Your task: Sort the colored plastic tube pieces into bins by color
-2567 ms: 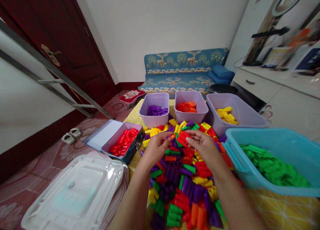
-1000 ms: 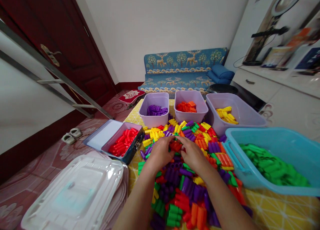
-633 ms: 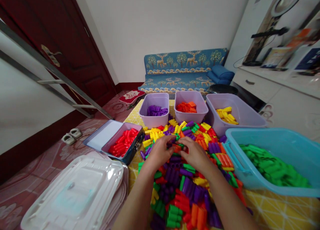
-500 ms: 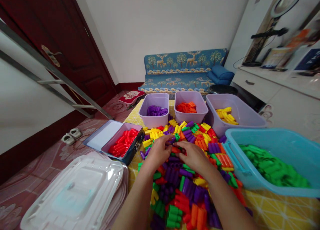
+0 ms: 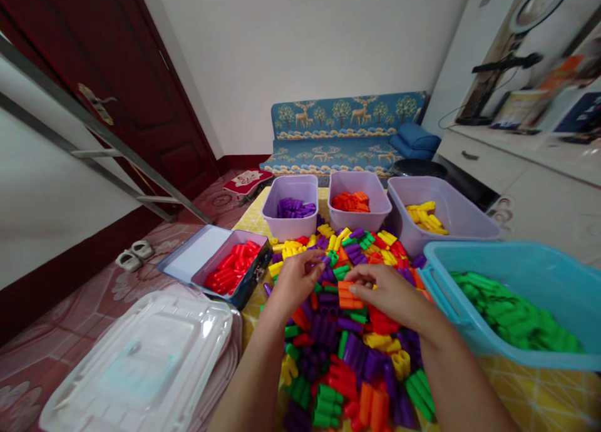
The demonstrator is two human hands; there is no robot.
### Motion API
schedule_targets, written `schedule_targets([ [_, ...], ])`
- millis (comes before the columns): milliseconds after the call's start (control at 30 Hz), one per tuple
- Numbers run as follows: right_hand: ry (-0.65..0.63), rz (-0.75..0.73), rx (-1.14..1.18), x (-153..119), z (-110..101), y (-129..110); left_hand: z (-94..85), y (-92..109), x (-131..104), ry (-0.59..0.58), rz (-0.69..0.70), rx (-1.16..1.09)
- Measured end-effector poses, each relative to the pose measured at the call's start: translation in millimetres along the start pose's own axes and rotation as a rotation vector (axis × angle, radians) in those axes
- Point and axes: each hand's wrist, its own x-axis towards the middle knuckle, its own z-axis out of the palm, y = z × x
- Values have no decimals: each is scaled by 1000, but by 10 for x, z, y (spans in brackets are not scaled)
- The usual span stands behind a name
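My right hand pinches an orange piece above the mixed pile of plastic pieces. Just left of it, my left hand has its fingertips closed near a small purple piece; exactly what they grip is hard to make out. Purple pieces lie in the left lilac bin, orange ones in the middle lilac bin, and yellow ones in the right lilac bin. A blue bin holds green pieces. Red pieces fill an open case.
White lids are stacked at the left beside the table. Beyond the table is a blue patterned sofa. A metal ladder leans by the dark red door. A white cabinet stands at the right.
My hands have moved apart. The right one has shifted rightward and now shows an orange piece between its fingers; the left has moved slightly to the left.
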Motion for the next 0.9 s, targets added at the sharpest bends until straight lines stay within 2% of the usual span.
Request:
schedule_targets([
  [33, -17, 19, 35, -14, -32, 10, -7, 5, 3, 1, -5, 2],
  [67, 25, 44, 103, -17, -55, 16, -11, 10, 5, -2, -12, 7],
  [133, 250, 58, 331, 9, -75, 6, -10, 19, 6, -9, -23, 33],
  [200, 515, -10, 566, 55, -77, -27, -2, 25, 3, -15, -19, 59],
  [233, 605, -59, 634, 74, -79, -43, 2, 26, 1, -20, -14, 66],
  [300, 662, -102, 610, 88, -101, -57, 8, 29, -5, -33, 1, 69],
  [367, 620, -47, 387, 55, -151, -36, 0, 38, -15, -59, 7, 88],
  [533, 324, 118, -503, -139, -287, 53, -86, 109, -78, -187, 59, 193],
  [600, 239, 164, -677, -178, -282, 73, -109, 134, -116, -238, 125, 237],
  [733, 146, 233, -734, -108, -165, 153, -50, 135, -182, -391, 233, 265],
  [800, 141, 240, -690, -37, -82, 223, 13, 121, -194, -422, 206, 289],
  [900, 139, 198, -537, 57, 51, 294, 83, 96, -179, -388, 106, 334],
])
